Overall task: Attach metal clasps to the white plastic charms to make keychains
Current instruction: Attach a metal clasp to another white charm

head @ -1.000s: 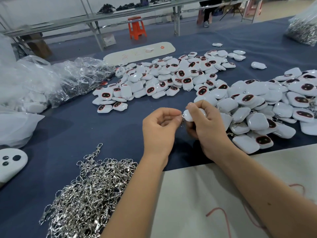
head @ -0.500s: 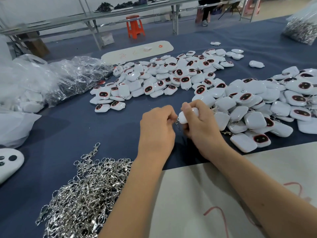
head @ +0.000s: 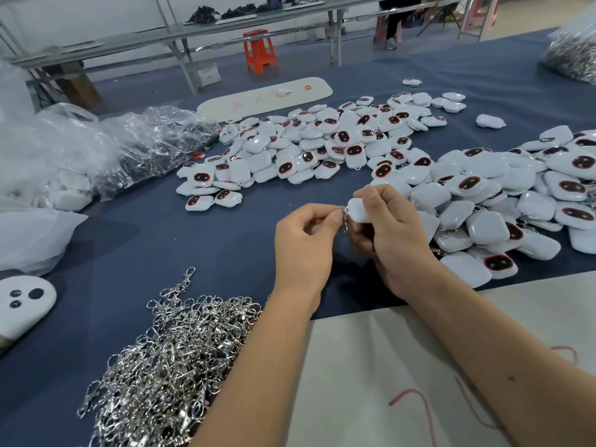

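Item in hand: one white plastic charm (head: 358, 210), held above the blue table cover (head: 161, 240) near the middle of the view. The right hand (head: 392, 233) grips it, thumb on top and fingers curled beneath, so that only the charm's left end shows.

Attached part: a metal clasp (head: 345, 217), small and silver, hangs at the charm's left end. The left hand (head: 306, 243) pinches it between thumb and forefinger, the remaining fingers curled in. Whether the clasp is already hooked through the charm cannot be told; the joint is too small and partly hidden.

Stock, clasps: a loose heap of metal clasps (head: 174, 359) lies on the cover at lower left, beside the left forearm, one clasp trailing out at the heap's top.

Stock, charms: a pile of white charms (head: 503, 204), several showing dark faces ringed in red, lies just right of the right hand. A second, wider spread of charms (head: 309, 146) lies farther back, centre.

Other articles: a pale sheet with red scrawled lines (head: 403, 382) under both forearms; crumpled clear plastic bags (head: 106, 150) at left, some holding white pieces; a white piece with three dark dots (head: 22, 304) at the left edge; a long pale board (head: 267, 95) behind the far spread; an orange stool (head: 259, 51) on the floor beyond the table.
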Tool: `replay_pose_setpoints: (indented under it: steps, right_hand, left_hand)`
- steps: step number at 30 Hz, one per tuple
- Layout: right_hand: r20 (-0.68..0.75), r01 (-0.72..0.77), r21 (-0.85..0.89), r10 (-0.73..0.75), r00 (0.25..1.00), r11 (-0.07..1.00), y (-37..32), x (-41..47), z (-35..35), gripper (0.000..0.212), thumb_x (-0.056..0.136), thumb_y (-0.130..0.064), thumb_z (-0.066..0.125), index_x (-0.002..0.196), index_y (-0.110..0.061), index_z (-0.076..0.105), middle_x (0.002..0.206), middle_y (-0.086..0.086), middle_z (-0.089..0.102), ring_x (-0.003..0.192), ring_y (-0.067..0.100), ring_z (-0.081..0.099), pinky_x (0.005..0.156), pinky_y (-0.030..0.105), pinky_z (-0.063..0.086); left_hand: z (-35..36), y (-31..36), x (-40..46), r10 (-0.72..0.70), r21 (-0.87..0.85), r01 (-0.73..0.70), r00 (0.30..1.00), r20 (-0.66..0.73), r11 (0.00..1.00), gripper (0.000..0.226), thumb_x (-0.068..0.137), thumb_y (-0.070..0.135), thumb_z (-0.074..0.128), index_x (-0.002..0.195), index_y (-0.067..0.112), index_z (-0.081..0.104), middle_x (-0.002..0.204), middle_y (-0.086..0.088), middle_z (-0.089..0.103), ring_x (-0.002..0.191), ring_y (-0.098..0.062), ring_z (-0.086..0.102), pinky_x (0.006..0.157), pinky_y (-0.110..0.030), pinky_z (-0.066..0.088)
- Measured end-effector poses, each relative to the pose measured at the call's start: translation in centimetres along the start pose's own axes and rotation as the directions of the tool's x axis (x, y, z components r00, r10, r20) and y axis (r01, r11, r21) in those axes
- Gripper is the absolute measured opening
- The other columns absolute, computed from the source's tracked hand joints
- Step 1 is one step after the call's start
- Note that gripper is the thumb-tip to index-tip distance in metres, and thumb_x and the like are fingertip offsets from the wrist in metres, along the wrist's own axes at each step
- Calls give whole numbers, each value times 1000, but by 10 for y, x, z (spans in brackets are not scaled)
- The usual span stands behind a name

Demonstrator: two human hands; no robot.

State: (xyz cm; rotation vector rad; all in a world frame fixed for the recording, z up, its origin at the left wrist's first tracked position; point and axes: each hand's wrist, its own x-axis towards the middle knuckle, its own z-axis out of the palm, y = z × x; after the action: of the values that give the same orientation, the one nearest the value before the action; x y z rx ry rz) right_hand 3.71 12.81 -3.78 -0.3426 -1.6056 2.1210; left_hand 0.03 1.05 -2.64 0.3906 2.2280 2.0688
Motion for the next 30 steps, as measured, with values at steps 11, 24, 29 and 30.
replay_pose_setpoints:
  steps: [11,24,29,30]
  right_hand:
    - [-26,-20,-78,18,999,997,5,0,1,24,110,-28,51,91,-13,53,60,0,53,44,14,40,41,23,33]
    - [-42,-3,-8,2,999,1000,2,1,-1,20,109,-28,48,93,-18,57,58,2,51,43,15,39,41,24,32]
    - [-44,17,-10,-17,999,1000,2,1,0,20,110,-27,47,94,-19,55,58,2,51,45,15,40,41,23,34]
    - [-45,15,-7,-16,999,1000,2,1,1,20,110,-26,46,94,-18,55,57,2,51,44,15,40,41,23,33]
  left_hand:
    - [-7,9,1,425,664,-465,874,237,585,14,93,-1,55,84,7,60,90,-2,56,75,-25,51,68,-41,42]
    - [6,5,-4,-160,-165,163,987,34,973,10,94,1,69,88,7,75,83,-9,74,79,-19,65,83,-35,58]
    - [8,3,-2,-188,-292,183,982,12,939,10,91,-1,72,89,7,77,73,-7,74,69,-14,66,69,-22,56]
    - [8,3,-2,-138,-241,132,990,-10,962,11,91,-1,73,88,9,77,72,-5,74,68,-12,66,69,-22,55]
